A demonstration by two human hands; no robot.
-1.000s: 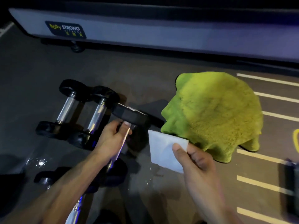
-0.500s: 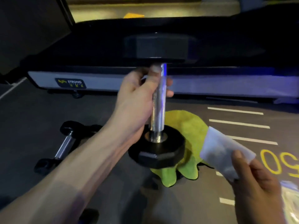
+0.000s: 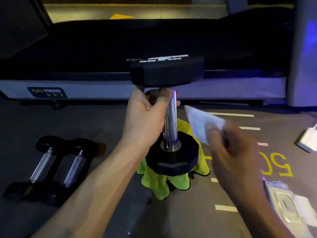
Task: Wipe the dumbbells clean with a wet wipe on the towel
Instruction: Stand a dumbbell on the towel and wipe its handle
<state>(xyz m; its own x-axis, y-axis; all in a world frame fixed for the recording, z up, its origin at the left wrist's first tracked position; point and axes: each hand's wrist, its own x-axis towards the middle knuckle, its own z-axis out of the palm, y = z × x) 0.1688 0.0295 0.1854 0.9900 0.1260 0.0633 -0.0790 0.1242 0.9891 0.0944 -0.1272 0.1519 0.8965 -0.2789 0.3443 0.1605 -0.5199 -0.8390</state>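
Observation:
A black dumbbell [image 3: 172,158] with a chrome handle stands upright, its lower head over the green towel [image 3: 157,186] on the floor. My left hand [image 3: 145,115] grips the top of the chrome handle just under the upper head. My right hand [image 3: 231,148] pinches a white wet wipe [image 3: 200,124] to the right of the handle, a little apart from it; this hand is blurred. Whether the dumbbell rests on the towel or hangs just above it is unclear.
Two more black dumbbells [image 3: 51,167] lie side by side on the grey floor at the left. A treadmill base [image 3: 85,86] runs across the back. A wet wipe pack [image 3: 289,203] lies at the lower right and a white object [image 3: 308,140] at the right edge.
My left hand has lifted the dumbbell off the floor, turned it upright and brought it over the towel. My right hand has carried the wipe up toward the handle.

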